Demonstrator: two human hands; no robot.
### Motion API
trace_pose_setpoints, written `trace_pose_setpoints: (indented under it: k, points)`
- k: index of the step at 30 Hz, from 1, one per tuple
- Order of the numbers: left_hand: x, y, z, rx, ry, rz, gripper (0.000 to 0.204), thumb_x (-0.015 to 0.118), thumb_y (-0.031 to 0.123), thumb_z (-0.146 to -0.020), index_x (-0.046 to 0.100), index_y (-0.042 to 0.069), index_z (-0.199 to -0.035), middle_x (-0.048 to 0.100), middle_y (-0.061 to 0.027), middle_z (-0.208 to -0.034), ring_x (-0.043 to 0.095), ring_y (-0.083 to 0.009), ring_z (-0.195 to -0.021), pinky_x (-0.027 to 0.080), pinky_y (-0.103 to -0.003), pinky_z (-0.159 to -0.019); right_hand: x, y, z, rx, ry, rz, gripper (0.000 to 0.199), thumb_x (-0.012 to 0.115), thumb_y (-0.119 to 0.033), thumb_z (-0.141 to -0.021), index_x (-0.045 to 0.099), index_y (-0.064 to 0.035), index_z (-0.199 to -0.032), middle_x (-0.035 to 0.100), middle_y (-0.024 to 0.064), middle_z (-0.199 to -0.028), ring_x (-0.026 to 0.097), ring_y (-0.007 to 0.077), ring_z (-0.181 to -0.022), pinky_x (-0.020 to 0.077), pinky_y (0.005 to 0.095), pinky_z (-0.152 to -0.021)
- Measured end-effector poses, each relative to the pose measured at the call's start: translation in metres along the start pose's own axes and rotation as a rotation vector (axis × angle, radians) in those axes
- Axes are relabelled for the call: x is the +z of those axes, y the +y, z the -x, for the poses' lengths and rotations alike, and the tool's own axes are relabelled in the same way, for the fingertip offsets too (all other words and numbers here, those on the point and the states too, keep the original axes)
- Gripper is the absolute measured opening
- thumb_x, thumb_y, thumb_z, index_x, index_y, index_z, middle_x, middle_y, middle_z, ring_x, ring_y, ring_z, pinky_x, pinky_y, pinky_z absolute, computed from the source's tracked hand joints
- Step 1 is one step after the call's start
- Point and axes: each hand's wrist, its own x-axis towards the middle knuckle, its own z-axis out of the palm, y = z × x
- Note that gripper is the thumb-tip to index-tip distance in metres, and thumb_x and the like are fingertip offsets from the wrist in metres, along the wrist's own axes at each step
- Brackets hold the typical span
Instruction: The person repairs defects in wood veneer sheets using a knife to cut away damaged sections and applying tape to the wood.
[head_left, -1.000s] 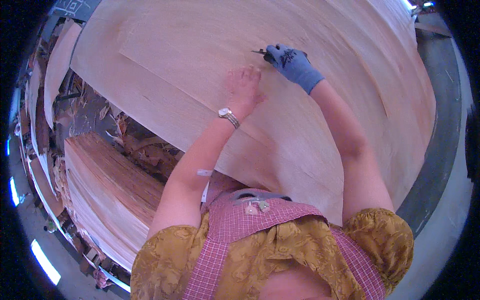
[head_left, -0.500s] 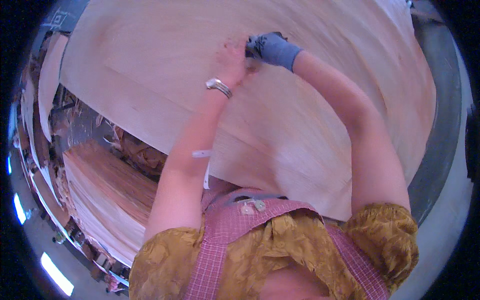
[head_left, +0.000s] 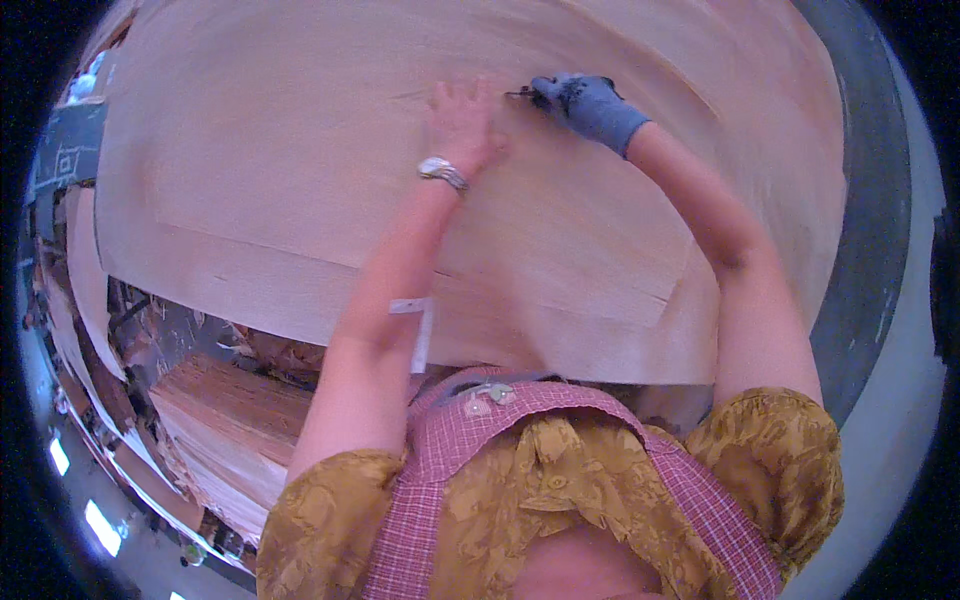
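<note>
A large, pale, thin wood veneer sheet [head_left: 270, 170] lies spread out before me. My bare left hand [head_left: 464, 125], with a metal wristwatch [head_left: 442, 172] on its wrist, rests flat on the sheet, fingers spread. Just right of it is my right hand [head_left: 592, 108], in a blue-grey glove with dark fingertips. Its fingers are closed around a small dark tool with a thin pointed tip [head_left: 521, 94], most of which the glove hides. The tip points left toward my left fingers, at the sheet's surface.
A stack of reddish-brown veneer [head_left: 225, 405] stands at the lower left, with torn scraps [head_left: 275, 355] beside it. A dark green-grey band [head_left: 880, 200] runs along the sheet's right side. More veneer pieces [head_left: 90, 270] lie at the far left.
My right hand has moved right, away from my left hand, and the tool's thin tip now shows. My left hand stays on the sheet. The whole view has turned slightly.
</note>
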Motion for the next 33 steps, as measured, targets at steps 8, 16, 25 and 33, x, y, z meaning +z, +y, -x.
trace_pose_setpoints:
  k: [8,16,25,33]
  points:
    - [0.072,0.040,-0.003,0.039,0.185,-0.307,0.091,0.079,0.048,-0.069,0.040,0.015,-0.145,0.036,-0.0138,-0.152,0.032,-0.0394,-0.139,0.029,-0.063,-0.107,0.039,0.023,0.188,0.357,-0.039,-0.028,0.025,0.045,-0.023,-0.098,0.051,-0.0102,-0.119,0.068,0.0177,-0.094,0.068,0.0353,-0.076,0.0536,0.0481,-0.060]
    - [0.030,0.181,0.035,0.126,-0.143,-0.064,0.079,0.075,0.039,-0.076,0.041,0.014,-0.144,0.032,-0.0144,-0.153,0.029,-0.0388,-0.140,0.027,-0.061,-0.108,0.058,-0.006,0.290,0.576,-0.158,-0.017,0.025,0.045,-0.022,-0.096,0.048,-0.0091,-0.118,0.068,0.0183,-0.078,0.068,0.0343,-0.067,0.0525,0.0475,-0.054]
    - [0.118,0.272,0.112,0.348,0.046,0.236,0.059,0.051,0.036,-0.094,0.037,0.015,-0.148,0.026,-0.0132,-0.157,0.020,-0.0346,-0.146,0.008,-0.060,-0.116,0.075,-0.046,0.343,0.656,-0.198,-0.028,0.033,0.048,-0.013,-0.091,0.044,0.0004,-0.121,0.070,0.0166,-0.076,0.071,0.0301,-0.068,0.0544,0.0469,-0.052]
    - [0.124,0.270,0.115,0.376,0.130,0.096,0.058,0.048,0.037,-0.095,0.036,0.019,-0.148,0.028,-0.0137,-0.156,0.019,-0.0330,-0.146,0.007,-0.062,-0.115,0.076,-0.117,0.357,0.958,-0.291,-0.268,0.047,0.047,-0.016,-0.092,0.037,0.0041,-0.133,0.069,0.0226,-0.084,0.070,0.0357,-0.073,0.0553,0.0457,-0.063]
